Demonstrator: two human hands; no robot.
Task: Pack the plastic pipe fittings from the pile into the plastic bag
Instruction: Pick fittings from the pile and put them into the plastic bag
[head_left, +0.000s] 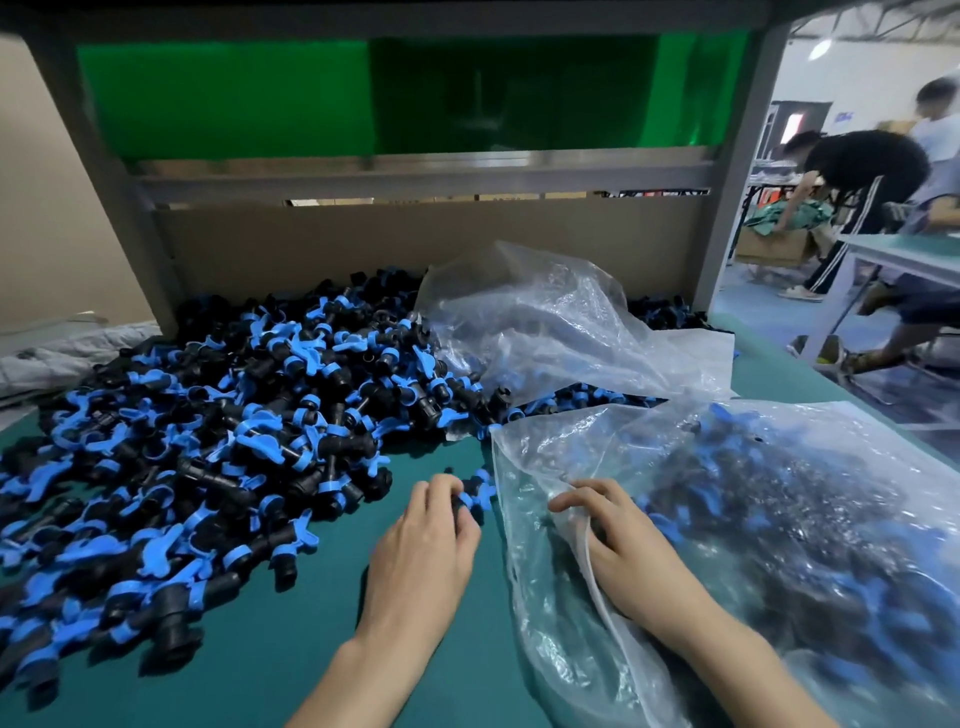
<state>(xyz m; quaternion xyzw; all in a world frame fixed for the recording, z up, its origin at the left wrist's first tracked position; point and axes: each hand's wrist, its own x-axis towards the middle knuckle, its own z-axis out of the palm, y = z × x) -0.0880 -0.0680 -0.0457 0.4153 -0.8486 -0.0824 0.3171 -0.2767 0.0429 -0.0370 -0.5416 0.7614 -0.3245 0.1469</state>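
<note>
Head view: left hand (431, 530) round fitting (475, 493); right hand (618, 540) on plastic bag (550, 457)

Grips black-and-blue plastic pipe fittings (475, 496) in curled left hand (426, 540) on green table mat (291, 665). Grips mouth of clear plastic bag (805, 519), part-filled, with right hand (623, 545). Large loose pile (208, 441) of fittings at left.

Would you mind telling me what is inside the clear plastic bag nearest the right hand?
Through the clear plastic bag show many black-and-blue plastic pipe fittings. Glare and crumpled film hide how deep they lie and what is beneath them.
</note>
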